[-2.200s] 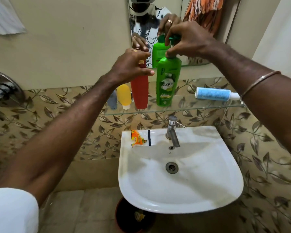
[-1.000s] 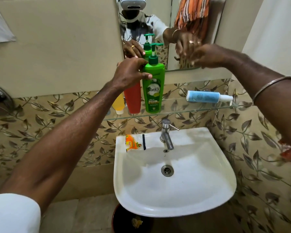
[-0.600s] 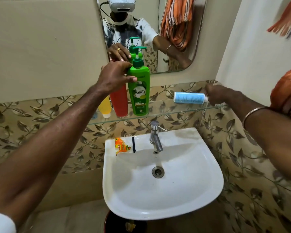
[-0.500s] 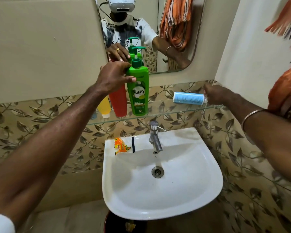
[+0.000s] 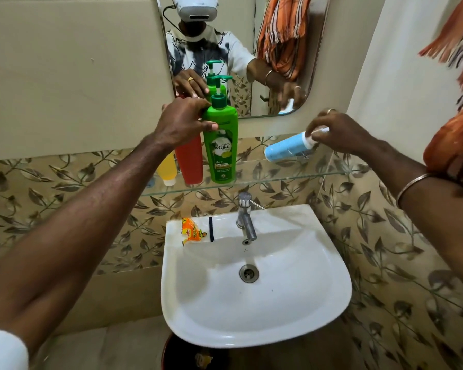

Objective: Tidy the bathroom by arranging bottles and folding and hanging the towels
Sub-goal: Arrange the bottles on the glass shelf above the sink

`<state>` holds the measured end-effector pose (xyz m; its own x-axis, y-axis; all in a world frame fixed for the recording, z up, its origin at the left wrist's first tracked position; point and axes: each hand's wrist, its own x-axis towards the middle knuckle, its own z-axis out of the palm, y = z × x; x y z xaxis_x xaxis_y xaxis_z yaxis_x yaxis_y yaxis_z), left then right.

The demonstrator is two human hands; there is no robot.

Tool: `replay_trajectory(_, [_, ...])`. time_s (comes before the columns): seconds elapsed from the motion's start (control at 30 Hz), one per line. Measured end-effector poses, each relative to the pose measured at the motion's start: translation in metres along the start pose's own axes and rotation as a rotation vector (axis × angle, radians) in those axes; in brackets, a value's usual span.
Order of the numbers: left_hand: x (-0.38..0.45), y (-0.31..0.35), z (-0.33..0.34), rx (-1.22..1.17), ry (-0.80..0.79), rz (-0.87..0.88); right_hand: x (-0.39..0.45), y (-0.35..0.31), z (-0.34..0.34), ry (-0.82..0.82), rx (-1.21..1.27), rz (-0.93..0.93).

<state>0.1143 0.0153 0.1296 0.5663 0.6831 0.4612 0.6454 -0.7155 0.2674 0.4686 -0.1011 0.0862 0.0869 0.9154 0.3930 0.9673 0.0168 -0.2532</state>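
Observation:
On the glass shelf (image 5: pixel 292 175) above the sink stand a green pump shampoo bottle (image 5: pixel 222 148), a red bottle (image 5: pixel 190 164) and a small yellow bottle (image 5: pixel 166 169), side by side. My left hand (image 5: pixel 183 121) grips the top of the red bottle, with the thumb against the green bottle's shoulder. My right hand (image 5: pixel 337 132) holds a light blue bottle (image 5: pixel 288 149) by its white cap end, tilted and lifted just above the shelf. An orange striped towel (image 5: pixel 457 129) hangs at the right edge, over my right arm.
A white sink (image 5: pixel 254 284) with a steel tap (image 5: pixel 245 214) sits below the shelf; an orange sachet (image 5: pixel 191 231) lies on its left rim. A mirror (image 5: pixel 278 49) hangs above the shelf. A dark bin (image 5: pixel 195 356) stands under the sink. A tiled wall closes in on the right.
My right hand has closed on the blue bottle's cap end and raised it from lying flat on the shelf to a tilt. The left hand stays on the red bottle.

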Motion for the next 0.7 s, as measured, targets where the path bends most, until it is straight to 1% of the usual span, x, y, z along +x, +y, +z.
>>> replay_trajectory(0.23, [-0.001,0.001,0.0,0.012,0.003,-0.001,0.02,-0.045,-0.008,0.142,0.098,-0.083])
replay_trajectory(0.4, [-0.001,0.002,0.0,-0.001,0.006,-0.011,0.032,-0.081,-0.007,0.098,0.126,-0.138])
replay_trajectory(0.53, [-0.001,0.002,0.0,-0.002,0.011,-0.012,0.041,-0.101,-0.002,0.026,0.186,-0.114])
replay_trajectory(0.7, [0.001,-0.002,0.003,0.001,0.014,-0.023,0.047,-0.116,0.004,-0.009,0.237,-0.1])
